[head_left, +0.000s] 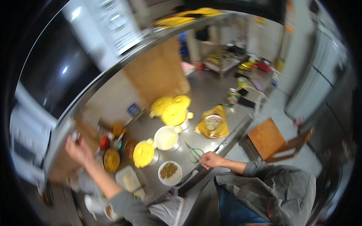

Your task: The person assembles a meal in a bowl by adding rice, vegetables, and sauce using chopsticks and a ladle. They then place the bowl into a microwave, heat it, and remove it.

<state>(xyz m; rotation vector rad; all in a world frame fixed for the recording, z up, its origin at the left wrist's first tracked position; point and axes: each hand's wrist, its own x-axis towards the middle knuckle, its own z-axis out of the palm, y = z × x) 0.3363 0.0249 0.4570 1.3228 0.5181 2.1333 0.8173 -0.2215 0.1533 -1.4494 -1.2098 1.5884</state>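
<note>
My left hand [78,150] is raised at the left, beside the edge of the metal shelf. Its fingers look curled around something small, which blur keeps me from naming. Low by the counter's front edge, my right hand [211,160] is closed, and what it holds, if anything, is hidden. Green-handled scissors [196,154] lie right beside its fingertips; I cannot tell whether they touch. Left of the scissors stands a white bowl [179,178] of rice with a brown and green topping. Behind it are a yellow-lidded pot [143,153] and an uncovered white pot [166,138].
More yellow-lidded pots [174,114] stand farther back, left of an opened yellow bag [222,126]. Seasoning containers [111,159] and a white tray [128,180] crowd the left. A metal shelf [113,63] overhangs the counter. A wooden chair [266,138] stands at the right.
</note>
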